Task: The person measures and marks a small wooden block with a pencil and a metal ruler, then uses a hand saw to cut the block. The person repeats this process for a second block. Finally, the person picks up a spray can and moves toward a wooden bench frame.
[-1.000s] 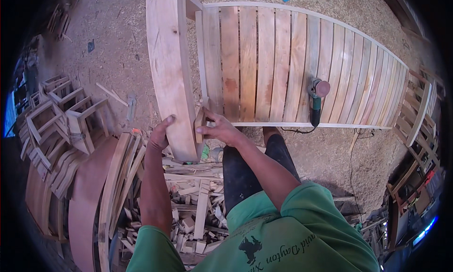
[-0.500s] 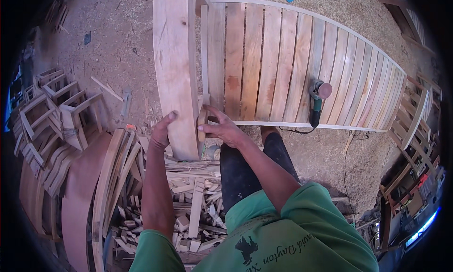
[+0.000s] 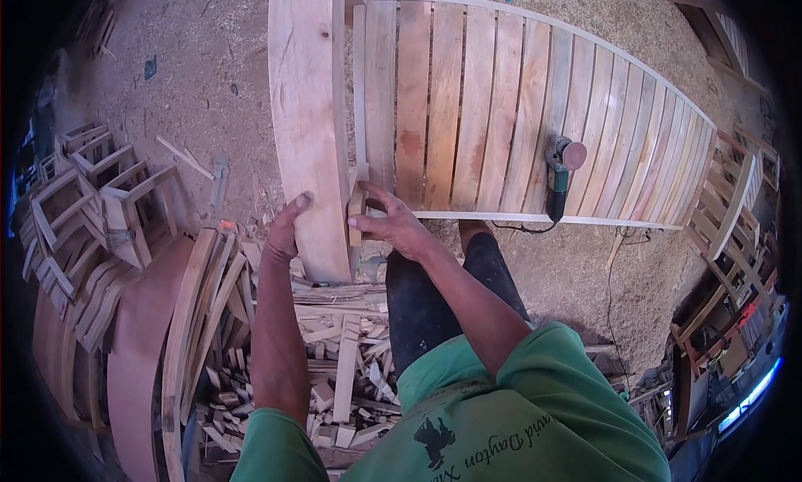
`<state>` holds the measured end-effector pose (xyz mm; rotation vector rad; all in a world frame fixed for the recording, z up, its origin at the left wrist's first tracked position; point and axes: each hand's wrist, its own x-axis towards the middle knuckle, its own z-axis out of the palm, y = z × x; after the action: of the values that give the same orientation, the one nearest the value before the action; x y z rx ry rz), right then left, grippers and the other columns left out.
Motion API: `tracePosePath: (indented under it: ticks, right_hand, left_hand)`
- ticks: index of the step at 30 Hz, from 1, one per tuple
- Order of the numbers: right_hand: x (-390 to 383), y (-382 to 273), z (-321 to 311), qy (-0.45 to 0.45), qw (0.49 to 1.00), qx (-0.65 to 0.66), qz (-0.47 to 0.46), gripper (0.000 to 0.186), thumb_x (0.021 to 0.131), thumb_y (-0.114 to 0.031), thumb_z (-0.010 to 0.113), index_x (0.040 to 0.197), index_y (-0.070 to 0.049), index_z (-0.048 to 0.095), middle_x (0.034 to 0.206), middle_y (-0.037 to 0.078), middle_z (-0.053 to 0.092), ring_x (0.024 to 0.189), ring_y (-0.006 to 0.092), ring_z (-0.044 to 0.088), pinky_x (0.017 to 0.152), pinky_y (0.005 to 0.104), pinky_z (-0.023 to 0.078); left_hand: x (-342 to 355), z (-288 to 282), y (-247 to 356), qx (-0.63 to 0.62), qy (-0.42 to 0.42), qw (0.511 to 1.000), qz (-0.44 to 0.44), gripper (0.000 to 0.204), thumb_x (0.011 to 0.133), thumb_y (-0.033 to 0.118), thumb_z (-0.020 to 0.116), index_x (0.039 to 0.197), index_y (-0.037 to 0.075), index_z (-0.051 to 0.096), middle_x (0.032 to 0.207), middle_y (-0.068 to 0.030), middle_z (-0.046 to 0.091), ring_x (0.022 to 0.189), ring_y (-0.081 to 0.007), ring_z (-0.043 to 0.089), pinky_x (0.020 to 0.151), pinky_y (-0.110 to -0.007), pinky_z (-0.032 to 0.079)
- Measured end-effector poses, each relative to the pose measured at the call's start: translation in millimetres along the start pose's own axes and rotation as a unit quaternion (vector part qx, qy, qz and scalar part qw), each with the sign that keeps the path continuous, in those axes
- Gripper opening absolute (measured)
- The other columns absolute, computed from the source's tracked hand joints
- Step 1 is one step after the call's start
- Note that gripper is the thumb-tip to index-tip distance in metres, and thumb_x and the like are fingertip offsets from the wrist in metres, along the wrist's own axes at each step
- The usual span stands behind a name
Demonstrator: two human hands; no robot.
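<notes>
A wide, pale wooden armrest-like board [image 3: 309, 131] runs away from me at the end of a slatted wooden bench [image 3: 476, 106]. My left hand [image 3: 286, 227] grips the board's left edge near its close end; the thumb rests on top and the other fingers are hidden. On the opposite side, my right hand [image 3: 394, 223] pinches a small wooden block [image 3: 357, 213] against the board's right edge, thumb and fingers closed round it. Upon the slats lies an angle grinder [image 3: 558, 180] with a round reddish disc, its dark body toward me.
Offcuts [image 3: 347, 365] are heaped below the board's near end. Curved wooden pieces [image 3: 196, 315] and small frames [image 3: 117, 190] are stacked at left. A cable [image 3: 610, 298] trails over the sawdust-strewn floor on the right, near more wooden frames [image 3: 735, 206].
Both hands keep their hold on the board and block. The whole view has shifted very slightly; nothing else has visibly moved.
</notes>
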<state>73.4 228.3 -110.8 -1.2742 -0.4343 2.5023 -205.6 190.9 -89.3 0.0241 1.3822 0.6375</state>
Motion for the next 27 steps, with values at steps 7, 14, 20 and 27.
tracePosePath:
  ticks: [7, 14, 20, 27]
  right_hand:
    - [1.6, 5.0, 0.8, 0.007, 0.999, -0.016, -0.027, 0.108, 0.092, -0.033, 0.098, 0.177, -0.004, 0.038, 0.172, 0.025, 0.047, 0.161, 0.0343, 0.046, 0.118, 0.0455, 0.057]
    - [-2.5, -4.4, 2.5, 0.000, 1.000, 0.023, 0.002, 0.106, 0.092, -0.033, 0.098, 0.176, -0.005, 0.039, 0.171, 0.025, 0.047, 0.157, 0.0332, 0.050, 0.116, 0.0444, 0.058]
    - [2.8, 6.8, -4.6, 0.011, 1.000, -0.004, -0.021, 0.105, 0.094, -0.031, 0.097, 0.176, -0.003, 0.039, 0.172, 0.025, 0.046, 0.155, 0.0330, 0.051, 0.116, 0.0456, 0.058]
    - [-2.6, -5.3, 3.4, 0.026, 0.997, -0.065, -0.012, 0.104, 0.095, -0.032, 0.094, 0.177, -0.005, 0.036, 0.173, 0.025, 0.044, 0.149, 0.0329, 0.058, 0.113, 0.0453, 0.061]
  left_hand:
    - [0.1, 2.4, 1.6, 0.009, -0.008, 1.000, 0.011, 0.088, 0.096, 0.060, 0.080, 0.157, 0.000, 0.060, 0.143, -0.0172, 0.074, 0.127, -0.0285, 0.075, 0.110, -0.044, 0.060]
    - [3.5, -8.3, -4.1, 0.012, -0.020, 0.999, 0.028, 0.087, 0.101, 0.063, 0.075, 0.159, 0.000, 0.058, 0.147, -0.0178, 0.072, 0.130, -0.0291, 0.074, 0.111, -0.044, 0.060]
    - [17.6, -12.3, -11.7, -0.201, -0.079, 0.976, 0.037, 0.085, 0.108, 0.062, 0.070, 0.166, 0.003, 0.053, 0.156, -0.0193, 0.068, 0.138, -0.0306, 0.071, 0.119, -0.047, 0.058]
    - [61.7, -68.7, -145.5, -0.192, 0.064, 0.978, -0.060, 0.051, 0.112, 0.040, 0.070, 0.148, 0.005, 0.065, 0.134, -0.0116, 0.075, 0.121, -0.0228, 0.075, 0.103, -0.039, 0.061]
